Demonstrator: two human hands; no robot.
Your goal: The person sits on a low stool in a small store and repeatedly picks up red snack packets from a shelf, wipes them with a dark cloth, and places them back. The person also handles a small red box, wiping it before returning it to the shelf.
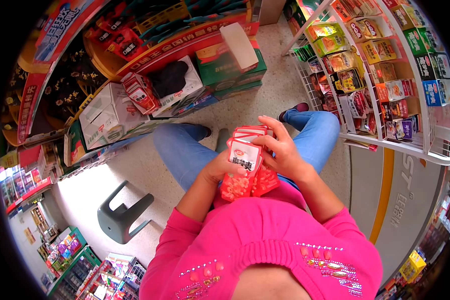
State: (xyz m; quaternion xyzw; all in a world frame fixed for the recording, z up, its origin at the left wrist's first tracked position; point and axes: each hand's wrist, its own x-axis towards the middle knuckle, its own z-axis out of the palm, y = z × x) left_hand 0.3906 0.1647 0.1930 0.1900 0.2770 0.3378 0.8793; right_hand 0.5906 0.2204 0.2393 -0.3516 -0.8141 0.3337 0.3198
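Above my lap I have a fanned stack of red-and-white snack packets [237, 187], with printed writing on their fronts. My left hand [219, 165] grips the stack from the left side, thumb across the front packet. On the right, my right hand [283, 150] has its fingers bent over the upper right edges of the packets; its thumb is hidden behind them. The packets' top edges are spread slightly apart. A bundle of similar red packets [140, 93] lies on the cartons ahead to the left, beside a dark cloth [169, 78].
A white wire rack [382, 140] of snack packets stands to the right, near my knee. Ahead are a white carton [110, 112] and green cartons [228, 78] under a red display shelf [187, 39]. A grey plastic stool [118, 221] lies on its side on the left floor.
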